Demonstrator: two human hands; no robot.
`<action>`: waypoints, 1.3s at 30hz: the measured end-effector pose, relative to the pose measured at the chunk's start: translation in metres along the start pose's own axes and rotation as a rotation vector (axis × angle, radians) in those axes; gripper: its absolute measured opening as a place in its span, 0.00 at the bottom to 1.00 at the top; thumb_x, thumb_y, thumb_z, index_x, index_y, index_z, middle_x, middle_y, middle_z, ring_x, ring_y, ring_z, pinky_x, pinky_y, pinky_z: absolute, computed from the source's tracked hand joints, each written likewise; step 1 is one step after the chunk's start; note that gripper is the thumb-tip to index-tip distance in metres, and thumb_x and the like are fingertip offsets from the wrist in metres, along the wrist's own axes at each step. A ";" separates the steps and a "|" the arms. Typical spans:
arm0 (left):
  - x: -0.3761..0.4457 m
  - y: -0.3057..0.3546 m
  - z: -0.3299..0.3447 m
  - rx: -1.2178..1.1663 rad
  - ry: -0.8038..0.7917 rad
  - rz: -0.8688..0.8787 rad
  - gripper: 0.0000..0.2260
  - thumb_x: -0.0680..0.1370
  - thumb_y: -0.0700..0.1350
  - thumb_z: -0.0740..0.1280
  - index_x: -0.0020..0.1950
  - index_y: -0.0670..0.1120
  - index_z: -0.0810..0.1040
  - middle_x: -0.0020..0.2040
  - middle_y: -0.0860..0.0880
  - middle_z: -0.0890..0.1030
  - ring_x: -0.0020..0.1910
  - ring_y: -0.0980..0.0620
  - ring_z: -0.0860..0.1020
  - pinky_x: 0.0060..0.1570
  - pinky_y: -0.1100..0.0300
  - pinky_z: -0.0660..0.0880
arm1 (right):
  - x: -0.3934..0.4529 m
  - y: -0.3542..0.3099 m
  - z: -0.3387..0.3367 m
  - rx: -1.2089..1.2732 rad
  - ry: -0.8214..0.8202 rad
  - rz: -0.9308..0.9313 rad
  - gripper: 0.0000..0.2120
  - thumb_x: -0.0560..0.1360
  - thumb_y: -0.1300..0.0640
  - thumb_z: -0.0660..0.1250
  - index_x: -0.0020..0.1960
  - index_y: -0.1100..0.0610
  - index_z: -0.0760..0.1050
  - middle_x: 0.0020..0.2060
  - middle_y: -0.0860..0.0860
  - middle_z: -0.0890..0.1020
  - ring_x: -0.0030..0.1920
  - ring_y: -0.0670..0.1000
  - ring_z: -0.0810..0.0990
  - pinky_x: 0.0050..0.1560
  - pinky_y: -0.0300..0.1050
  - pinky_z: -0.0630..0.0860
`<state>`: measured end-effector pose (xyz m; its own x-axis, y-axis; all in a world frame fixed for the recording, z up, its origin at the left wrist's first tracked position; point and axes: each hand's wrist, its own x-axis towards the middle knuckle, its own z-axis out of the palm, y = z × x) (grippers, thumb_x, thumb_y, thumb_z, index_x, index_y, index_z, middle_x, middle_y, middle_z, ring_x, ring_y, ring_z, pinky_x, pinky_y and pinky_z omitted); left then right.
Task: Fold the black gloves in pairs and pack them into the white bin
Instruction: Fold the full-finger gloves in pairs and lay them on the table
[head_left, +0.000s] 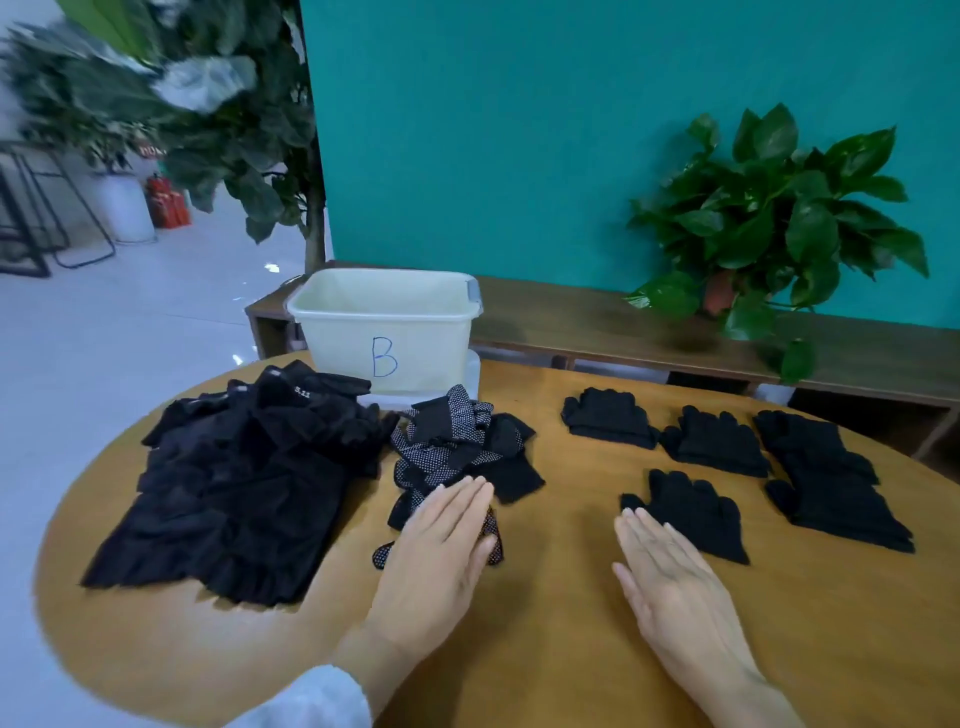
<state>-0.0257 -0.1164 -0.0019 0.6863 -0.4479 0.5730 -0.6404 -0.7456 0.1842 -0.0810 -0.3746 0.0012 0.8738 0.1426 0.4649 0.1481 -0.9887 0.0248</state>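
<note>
Both our hands lie flat and open: our left hand (441, 540) rests on the dotted gloves (452, 457), our right hand (670, 566) touches a glove (691, 512), and the bin (384, 327) stands ahead, nearer our left.

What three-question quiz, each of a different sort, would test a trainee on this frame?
1. True or false: the white bin already holds gloves.
2. Which hand rests on the dotted gloves? A) left hand B) right hand
3. What letter is written on the bin?

Key: 1. False; no gloves show inside it. 2. A. 3. B.
</note>
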 end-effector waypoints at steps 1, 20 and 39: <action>0.001 -0.013 -0.005 0.019 0.019 -0.029 0.23 0.84 0.53 0.51 0.71 0.40 0.73 0.68 0.46 0.76 0.69 0.49 0.72 0.70 0.54 0.63 | 0.012 -0.010 0.000 0.004 0.017 -0.022 0.34 0.84 0.46 0.38 0.64 0.63 0.77 0.61 0.56 0.80 0.64 0.52 0.77 0.72 0.44 0.61; 0.044 -0.132 0.035 0.177 -0.006 -0.200 0.24 0.76 0.51 0.55 0.63 0.39 0.79 0.61 0.45 0.81 0.61 0.48 0.79 0.58 0.54 0.77 | 0.211 -0.137 0.094 0.010 0.112 -0.261 0.18 0.59 0.53 0.81 0.46 0.58 0.82 0.42 0.52 0.84 0.48 0.54 0.84 0.56 0.48 0.79; 0.024 -0.070 -0.044 -0.336 0.147 -0.161 0.12 0.77 0.49 0.65 0.55 0.47 0.84 0.64 0.53 0.78 0.65 0.57 0.74 0.67 0.64 0.68 | 0.110 -0.117 -0.002 0.569 0.057 -0.165 0.16 0.80 0.50 0.59 0.60 0.53 0.81 0.58 0.47 0.83 0.62 0.46 0.78 0.64 0.47 0.75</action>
<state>0.0210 -0.0531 0.0344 0.7461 -0.2447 0.6192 -0.6224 -0.5865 0.5183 -0.0036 -0.2431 0.0508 0.7944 0.2736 0.5422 0.5181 -0.7711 -0.3700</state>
